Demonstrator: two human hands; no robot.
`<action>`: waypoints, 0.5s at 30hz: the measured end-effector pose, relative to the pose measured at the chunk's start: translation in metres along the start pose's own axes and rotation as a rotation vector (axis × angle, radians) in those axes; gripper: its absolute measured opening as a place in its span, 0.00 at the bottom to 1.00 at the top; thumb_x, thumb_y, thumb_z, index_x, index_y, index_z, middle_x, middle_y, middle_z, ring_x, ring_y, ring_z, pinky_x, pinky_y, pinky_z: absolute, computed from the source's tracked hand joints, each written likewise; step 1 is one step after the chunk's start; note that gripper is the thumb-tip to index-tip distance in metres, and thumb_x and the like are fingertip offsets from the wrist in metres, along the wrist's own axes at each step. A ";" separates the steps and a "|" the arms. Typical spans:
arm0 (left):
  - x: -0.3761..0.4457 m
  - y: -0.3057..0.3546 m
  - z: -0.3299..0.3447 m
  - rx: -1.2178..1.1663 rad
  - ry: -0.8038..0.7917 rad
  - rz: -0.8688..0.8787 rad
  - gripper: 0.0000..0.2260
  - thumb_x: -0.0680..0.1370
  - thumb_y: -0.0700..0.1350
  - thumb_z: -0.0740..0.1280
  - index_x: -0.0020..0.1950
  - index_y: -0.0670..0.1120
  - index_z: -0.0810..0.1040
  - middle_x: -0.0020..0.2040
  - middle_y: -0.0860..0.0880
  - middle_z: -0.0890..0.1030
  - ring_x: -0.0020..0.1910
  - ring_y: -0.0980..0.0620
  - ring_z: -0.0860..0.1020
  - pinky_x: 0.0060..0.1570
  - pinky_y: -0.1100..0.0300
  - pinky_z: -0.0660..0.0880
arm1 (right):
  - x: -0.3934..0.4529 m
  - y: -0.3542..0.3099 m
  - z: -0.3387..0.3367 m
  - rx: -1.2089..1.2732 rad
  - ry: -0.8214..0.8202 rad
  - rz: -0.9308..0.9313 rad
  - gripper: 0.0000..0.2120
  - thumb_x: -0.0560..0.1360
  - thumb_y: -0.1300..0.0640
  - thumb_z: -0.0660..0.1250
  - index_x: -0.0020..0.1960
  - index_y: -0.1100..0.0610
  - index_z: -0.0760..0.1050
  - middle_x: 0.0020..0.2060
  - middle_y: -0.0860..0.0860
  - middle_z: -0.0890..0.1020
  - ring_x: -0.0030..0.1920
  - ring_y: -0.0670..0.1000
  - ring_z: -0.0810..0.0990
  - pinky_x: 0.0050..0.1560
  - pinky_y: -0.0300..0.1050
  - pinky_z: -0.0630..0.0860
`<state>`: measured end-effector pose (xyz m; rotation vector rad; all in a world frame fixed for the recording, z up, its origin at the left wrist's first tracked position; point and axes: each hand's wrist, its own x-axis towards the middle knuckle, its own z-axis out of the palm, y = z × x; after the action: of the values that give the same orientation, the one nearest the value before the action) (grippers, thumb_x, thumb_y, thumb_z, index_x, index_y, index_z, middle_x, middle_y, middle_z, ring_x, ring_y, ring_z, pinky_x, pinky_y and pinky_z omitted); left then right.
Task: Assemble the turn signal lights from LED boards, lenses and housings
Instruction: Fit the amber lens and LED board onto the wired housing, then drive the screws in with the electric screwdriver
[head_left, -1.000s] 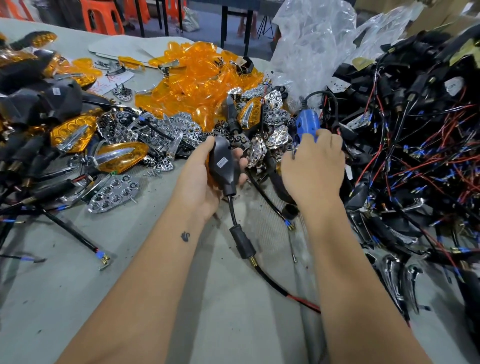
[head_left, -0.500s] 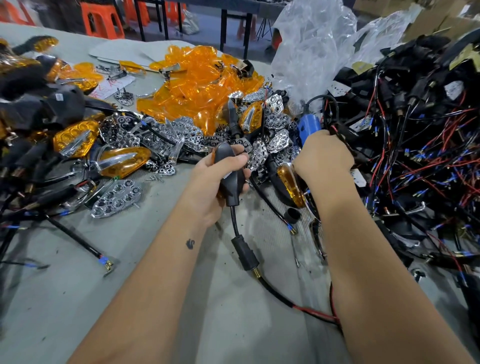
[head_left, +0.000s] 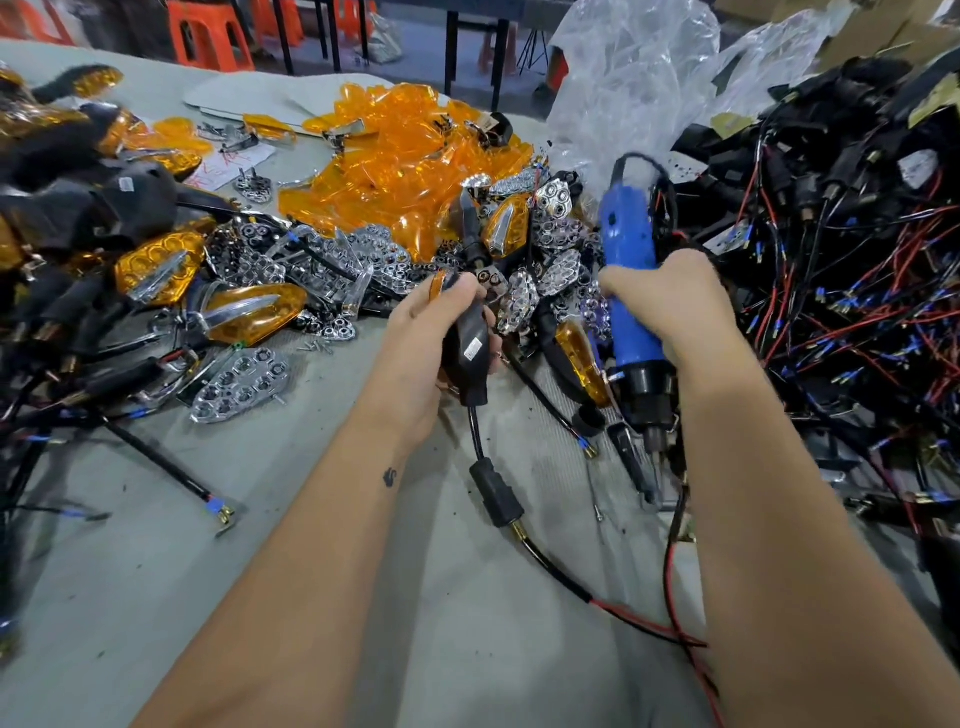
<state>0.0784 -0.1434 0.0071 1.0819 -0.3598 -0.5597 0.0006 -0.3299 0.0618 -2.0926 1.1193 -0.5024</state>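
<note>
Screwdriver (head_left: 631, 291) tip blurred, lens hidden.

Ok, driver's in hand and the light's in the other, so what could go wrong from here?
1. The left hand holds the black housing in mid-air, unsupported, so the blue screwdriver in the right hand may slip off the screw.
2. The housing's red and black lead trails under the right forearm and could snag.
3. Loose screws beside the chrome reflectors could scatter.

Grey table (head_left: 156, 597), orange lenses (head_left: 395, 171) heaped
</note>
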 end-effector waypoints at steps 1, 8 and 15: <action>0.001 0.000 0.000 -0.007 0.030 -0.023 0.10 0.79 0.51 0.67 0.47 0.44 0.79 0.37 0.47 0.80 0.33 0.49 0.79 0.33 0.56 0.79 | 0.001 -0.002 -0.003 0.176 -0.029 0.028 0.12 0.66 0.53 0.71 0.40 0.59 0.73 0.38 0.56 0.78 0.37 0.57 0.77 0.41 0.52 0.79; 0.002 0.002 0.003 -0.023 0.045 -0.082 0.17 0.84 0.54 0.59 0.48 0.42 0.75 0.35 0.46 0.79 0.30 0.48 0.78 0.28 0.58 0.76 | -0.001 -0.009 -0.017 1.145 -0.135 0.095 0.06 0.73 0.58 0.65 0.47 0.59 0.71 0.38 0.53 0.72 0.32 0.52 0.72 0.35 0.43 0.74; -0.002 0.004 -0.001 -0.063 0.052 -0.122 0.18 0.84 0.55 0.56 0.54 0.40 0.74 0.39 0.45 0.81 0.34 0.47 0.79 0.33 0.56 0.78 | -0.025 -0.024 -0.009 1.538 -0.256 0.066 0.10 0.78 0.54 0.68 0.47 0.59 0.69 0.27 0.53 0.76 0.28 0.53 0.78 0.39 0.50 0.81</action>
<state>0.0785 -0.1398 0.0102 1.0607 -0.2308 -0.6459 -0.0049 -0.3039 0.0858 -0.7146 0.3273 -0.6999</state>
